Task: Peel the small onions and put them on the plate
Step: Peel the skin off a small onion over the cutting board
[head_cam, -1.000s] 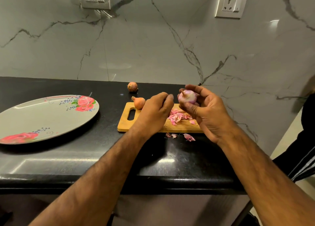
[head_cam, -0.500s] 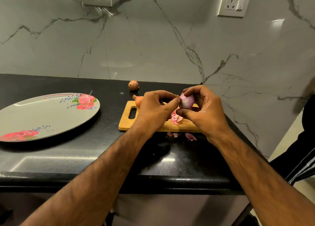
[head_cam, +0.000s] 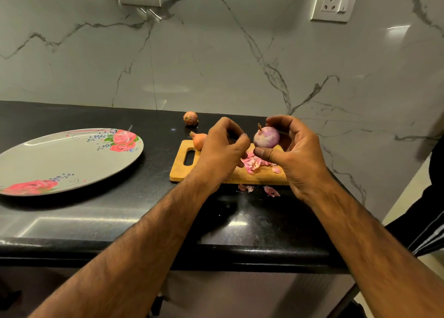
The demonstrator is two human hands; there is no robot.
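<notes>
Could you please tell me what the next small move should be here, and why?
Probably the left hand should pinch off the dry stub atop the onion that the right hand holds above the cutting board: its skin looks gone and only that stub is left.

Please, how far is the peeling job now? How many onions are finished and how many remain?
None is finished: the plate holds no onion. In hand: the right hand grips a nearly peeled onion, stem on, with the left hand beside it; peels lie on the cutting board. Left: two unpeeled ones, the counter onion and the corner onion, then plating all three.
</notes>
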